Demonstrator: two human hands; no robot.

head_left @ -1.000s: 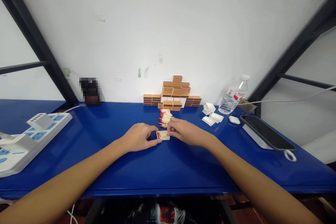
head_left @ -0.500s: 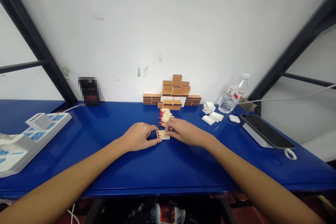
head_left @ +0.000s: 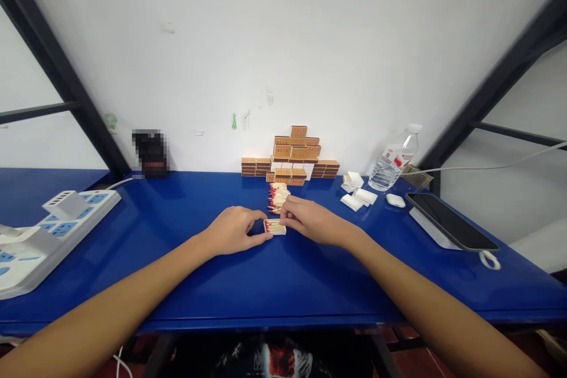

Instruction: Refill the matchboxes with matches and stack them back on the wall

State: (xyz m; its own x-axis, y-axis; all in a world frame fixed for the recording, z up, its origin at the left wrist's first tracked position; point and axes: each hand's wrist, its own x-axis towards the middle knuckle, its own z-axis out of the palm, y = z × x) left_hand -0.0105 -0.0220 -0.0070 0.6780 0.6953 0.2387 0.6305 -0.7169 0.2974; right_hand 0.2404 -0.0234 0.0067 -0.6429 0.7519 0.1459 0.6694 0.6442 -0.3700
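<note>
- White wall (head_left: 212, 53) stands at the back in the head view, and a shiny blue table (head_left: 283, 289) goes across in front of it.
- On the table, near the middle, is a small white tray (head_left: 277, 234) with matches (head_left: 274, 226) in it. Their red ends are mostly on the left.
- The left hand (head_left: 233, 229) has its thumb on the front edge and a finger by the back edge, at the tray's left end. These fingers are only as far apart as the tray is wide, and they look like they hold it.
- The right hand (head_left: 312, 220) is at the tray's right end. Its fingers are close together; I cannot tell if they pinch a match.
- Just behind the tray is a match pile (head_left: 278, 197), red ends to the left too.
- Behind that is a stack of matchboxes (head_left: 297, 150).
- To the right are white folded pieces (head_left: 352, 202), a water bottle (head_left: 393, 162) and a phone (head_left: 452, 221).
- To do this bit well, I think the left hand should hold softly, as the thin sides may bend. The right fingers should nudge gently, keep the sticks flat and side by side, and not bump the pile.
</note>
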